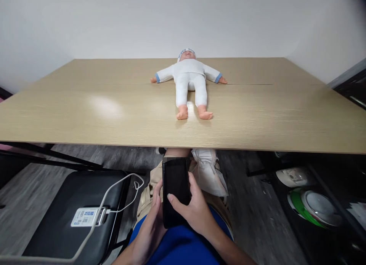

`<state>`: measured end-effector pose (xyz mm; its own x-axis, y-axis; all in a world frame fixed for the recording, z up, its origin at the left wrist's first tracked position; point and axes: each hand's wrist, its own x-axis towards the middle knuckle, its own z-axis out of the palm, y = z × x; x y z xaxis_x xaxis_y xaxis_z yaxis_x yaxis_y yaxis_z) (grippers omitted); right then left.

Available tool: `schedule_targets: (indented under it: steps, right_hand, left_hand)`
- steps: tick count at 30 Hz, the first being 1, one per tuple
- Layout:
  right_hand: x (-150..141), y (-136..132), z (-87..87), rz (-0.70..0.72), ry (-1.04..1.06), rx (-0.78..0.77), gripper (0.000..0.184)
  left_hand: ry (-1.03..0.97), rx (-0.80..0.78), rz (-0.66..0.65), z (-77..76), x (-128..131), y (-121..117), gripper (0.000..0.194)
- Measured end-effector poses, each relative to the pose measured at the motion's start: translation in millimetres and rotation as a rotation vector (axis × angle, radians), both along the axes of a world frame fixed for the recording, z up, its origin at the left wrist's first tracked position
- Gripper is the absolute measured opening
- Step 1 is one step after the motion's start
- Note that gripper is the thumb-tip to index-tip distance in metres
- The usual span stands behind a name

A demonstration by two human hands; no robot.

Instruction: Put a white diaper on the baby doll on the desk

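A black smartphone (176, 192) is held upright over my lap, its screen dark. My left hand (154, 215) supports its left edge, with the fingers partly hidden behind it. From the other side my right hand (197, 208) grips the phone, the thumb lying across the screen. Beyond them, a baby doll (190, 76) lies face up on the wooden table (114, 120), feet towards me and arms spread. It wears a white suit with blue cuffs and a printed headband. On my right leg rests a crumpled white item (210, 173), perhaps a diaper or cloth; neither hand touches it.
A black chair (63, 196) on the left carries a white power bank (85, 217) with a cable (111, 192) running towards me. Under the table at right, a dark shelf holds a green-rimmed round container (303, 208). A white wall (177, 21) stands behind the table.
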<state>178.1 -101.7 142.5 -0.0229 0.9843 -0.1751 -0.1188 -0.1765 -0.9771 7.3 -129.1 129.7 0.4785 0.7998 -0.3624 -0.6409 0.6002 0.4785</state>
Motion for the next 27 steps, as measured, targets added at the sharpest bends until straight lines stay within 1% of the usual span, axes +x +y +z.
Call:
schedule_targets:
  steps: [4,7,13,19,25,27]
  right_hand:
    - [7.5,-2.5,10.1,0.117,0.078,-0.026,0.063]
    - [13.9,-3.8,17.4,0.172,0.081,-0.051,0.069]
    - [27.4,-4.5,25.5,0.228,-0.015,-0.038,0.055]
    - [39.7,-5.8,26.9,0.251,-0.001,-0.051,0.066]
    - [46.0,-3.0,30.2,0.289,0.006,-0.003,0.056]
    - [47.3,-2.8,29.7,0.287,0.014,0.001,0.057]
  left_hand:
    - [-0.107,0.038,-0.005,2.4,-3.1,-0.9,0.062]
    - [-0.142,0.054,-0.029,7.9,-4.0,-0.5,0.061]
    - [-0.163,0.063,-0.073,22.8,-1.2,2.6,0.062]
    - [-0.158,0.084,-0.094,30.7,2.1,4.4,0.061]
    - [-0.154,0.049,-0.075,36.3,4.2,7.5,0.060]
    - [-0.163,0.045,-0.081,39.0,5.2,8.2,0.058]
